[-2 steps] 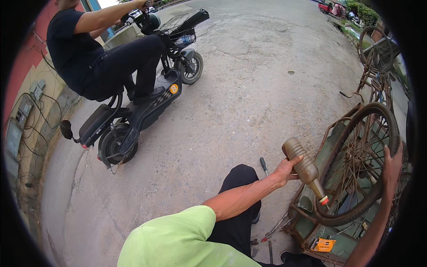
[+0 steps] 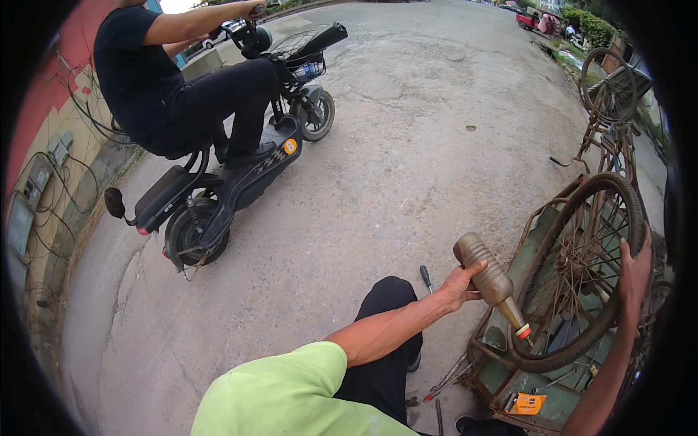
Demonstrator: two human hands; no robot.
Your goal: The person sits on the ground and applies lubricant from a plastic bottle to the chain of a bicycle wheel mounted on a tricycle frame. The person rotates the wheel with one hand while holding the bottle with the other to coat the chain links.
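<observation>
Bottle [image 2: 486,270]: right of centre, low in the frame, tilted neck-down toward lower right. Your left hand [image 2: 459,287] is closed around its body, thumb on top, fingers partly hidden underneath. Red-and-cream cap [image 2: 523,331] sits by the lower left of the wheel [image 2: 579,270]; can't tell if the tip touches.

Bottle looks like ribbed, thin plastic: probably light, soft-walled, dents if you squeeze hard. Murky walls hide the fill level, so weight is a guess. Surface looks grimy, maybe slick; the ribs should help. Best hold is the ribbed middle, roughly where you have it; the narrow neck gives less control.

Wheel: right side of frame, leaning over the green tray [image 2: 492,373]. Your right hand [image 2: 637,265] grips the tyre [image 2: 637,203] on its right side, thumb on the inner face, fingers on the outer. Likely the heavier item, stiff at the rim, with some give in the rubber. Spokes look rusty and thin, so poor handholds; keep to tyre and rim. Expect it to roll or tip if held at one point only.

Around: orange box [image 2: 527,404] lower right, screwdriver [image 2: 425,275] on the ground just beyond your left wrist.
</observation>
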